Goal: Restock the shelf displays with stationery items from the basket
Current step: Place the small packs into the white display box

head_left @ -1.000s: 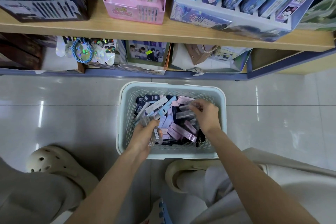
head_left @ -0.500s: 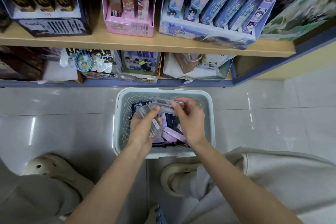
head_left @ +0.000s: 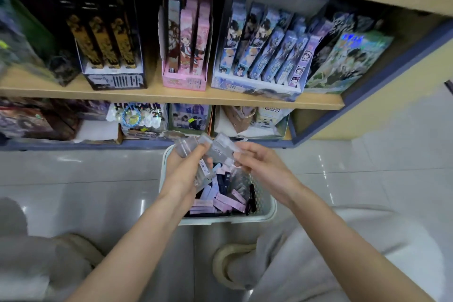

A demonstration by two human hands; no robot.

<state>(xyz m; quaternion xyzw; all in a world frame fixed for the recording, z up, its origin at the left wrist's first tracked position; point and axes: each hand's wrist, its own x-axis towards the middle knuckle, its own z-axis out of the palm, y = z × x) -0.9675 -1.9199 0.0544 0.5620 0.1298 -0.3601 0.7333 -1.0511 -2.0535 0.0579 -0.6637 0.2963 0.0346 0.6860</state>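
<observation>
A pale plastic basket (head_left: pixel 267 213) stands on the floor below me, filled with several slim pink, lilac and dark stationery packs (head_left: pixel 221 200). Above it my left hand (head_left: pixel 182 174) grips a bundle of clear plastic packs (head_left: pixel 193 148). My right hand (head_left: pixel 263 165) pinches another clear pack (head_left: pixel 223 148) right beside that bundle, the two packs touching. Both hands hover over the basket's far rim, in front of the bottom shelf.
A wooden shelf (head_left: pixel 171 93) carries a black-and-gold display box (head_left: pixel 107 56), a pink display box (head_left: pixel 186 56) and a blue display box (head_left: pixel 264 61). The lower shelf holds boxed goods (head_left: pixel 191 115). My cream clogs (head_left: pixel 230 267) and knees flank the basket on the tiled floor.
Both hands have risen out of the basket with clear packs and come together. The view has tilted up, showing more of the shelves.
</observation>
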